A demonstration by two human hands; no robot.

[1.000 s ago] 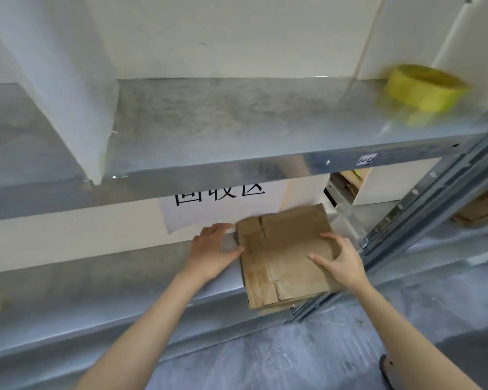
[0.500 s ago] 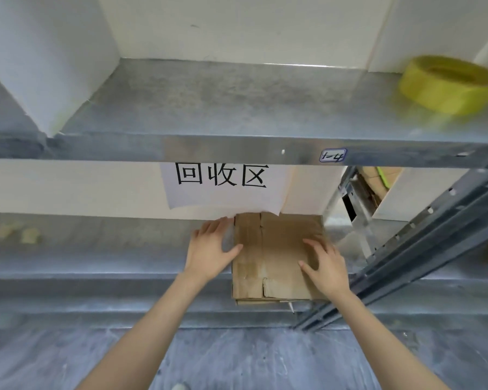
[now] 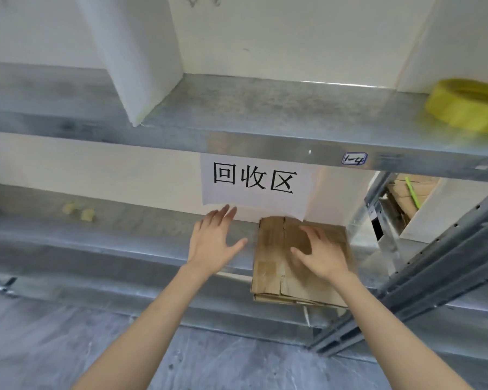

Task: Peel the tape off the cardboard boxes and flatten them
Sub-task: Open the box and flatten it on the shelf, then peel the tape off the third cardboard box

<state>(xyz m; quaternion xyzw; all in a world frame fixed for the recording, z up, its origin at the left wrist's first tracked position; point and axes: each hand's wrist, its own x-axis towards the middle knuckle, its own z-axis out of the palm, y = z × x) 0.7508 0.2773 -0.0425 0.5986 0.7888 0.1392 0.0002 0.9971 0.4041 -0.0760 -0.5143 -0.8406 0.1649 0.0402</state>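
A flattened brown cardboard box (image 3: 273,249) lies on the lower grey galvanised metal shelf (image 3: 124,243), directly under the right hand (image 3: 323,256) and just to the right of the left hand (image 3: 213,243). Its near edge juts out past the shelf's front lip towards the person, and the layers of folded board show there. The right hand is spread flat over the box, fingers straight and splayed, gripping nothing. It is blurred, so it may be pressing on the cardboard or hovering just above it. The left hand is open too, with fingers straight and the thumb out towards the box, but apart from it, over bare shelf. Just beyond the fingertips of both hands a white paper sign with three large black characters (image 3: 254,181) hangs from the front of the upper metal shelf (image 3: 265,108). Its lower right corner overlaps the far edge of the box. Above and well to the right of the right hand, a roll of yellow tape (image 3: 465,105) lies on the upper shelf. Well to the left of the left hand, small yellowish scraps (image 3: 79,213) sit on the lower shelf. A slanted grey steel upright (image 3: 434,266) runs past to the right of the right forearm.
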